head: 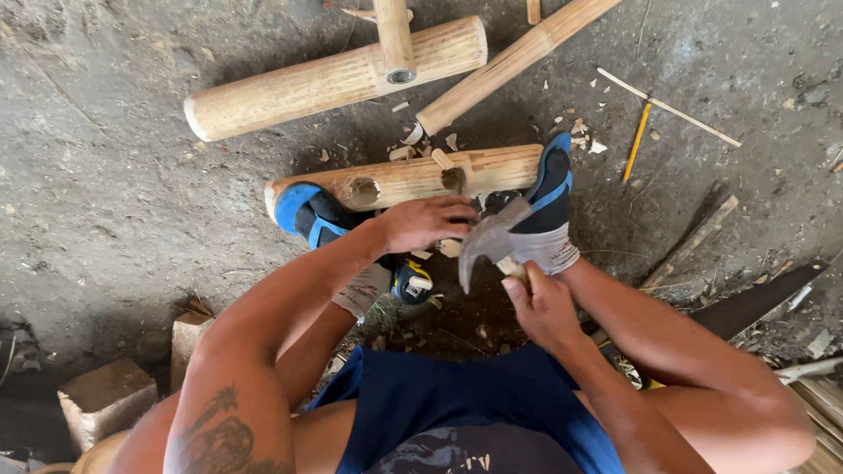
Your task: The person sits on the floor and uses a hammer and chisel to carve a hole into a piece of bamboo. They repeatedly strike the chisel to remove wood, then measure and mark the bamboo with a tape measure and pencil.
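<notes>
Bamboo pole (414, 179) with two round holes cut through its upper wall lies crosswise on the dirt floor (86, 207), pinned by both feet: the left foot's blue-toed sock (310, 214) presses against its left end, the right foot's sock (546, 213) rests over its right end. The left hand (427, 222) sits on the near side of the pole between the two holes, fingers curled together and pressing down on something small that cannot be made out; it may be a chisel or peg, hidden under the knuckles. The right hand (542, 307) is wrapped tightly around the wooden handle of a hatchet (489, 244), whose grey head is raised just beside the left hand, blade edge turned down and left.

As a judgement, good work here calls for short, controlled taps with the flat of the hatchet rather than full swings, since the head hangs very near the left knuckles; both feet should bear firmly so the pole does not roll.

Beyond the pole lie a thicker bamboo length (296, 88) with a thinner stem (392, 26) set upright in it, and a slimmer bamboo stick (512, 63) angled away. Chips are scattered around, a yellow pencil (637, 142) lies to the right, and a dark saw blade (756, 300) lies beside the right leg.
</notes>
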